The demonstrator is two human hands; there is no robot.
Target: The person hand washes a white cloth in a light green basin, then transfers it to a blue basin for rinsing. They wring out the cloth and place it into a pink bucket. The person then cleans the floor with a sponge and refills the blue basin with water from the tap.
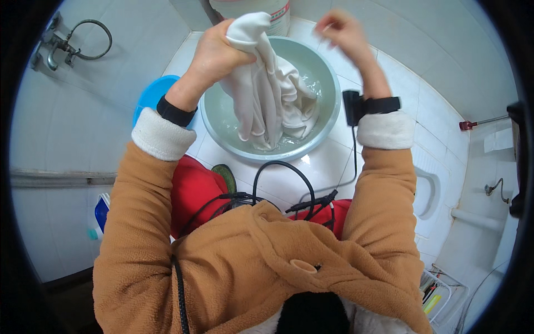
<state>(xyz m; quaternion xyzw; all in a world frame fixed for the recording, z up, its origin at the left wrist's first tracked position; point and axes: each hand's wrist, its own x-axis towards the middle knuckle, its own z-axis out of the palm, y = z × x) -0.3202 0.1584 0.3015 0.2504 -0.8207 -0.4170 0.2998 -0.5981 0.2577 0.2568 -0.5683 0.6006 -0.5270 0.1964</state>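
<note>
My left hand [214, 53] is closed around the bunched top of a wet white cloth [253, 94], perhaps a garment, and holds it up over the basin. Its lower folds hang down into the water. The pale grey-green basin [214, 125] stands on the tiled floor in front of me, with some water in it. Off to the right of the cloth, my right hand [344, 34] is raised beyond the basin's rim, apart from the fabric. Motion blurs its fingers, and nothing can be made out in them.
A blue basin [146, 99] sits left of the large one, partly behind my left arm. Behind it stands a white bucket [281, 16]. A wall tap [55, 47] is at the upper left. A squat toilet [431, 195] lies to the right. Black cables [286, 164] loop by my knees.
</note>
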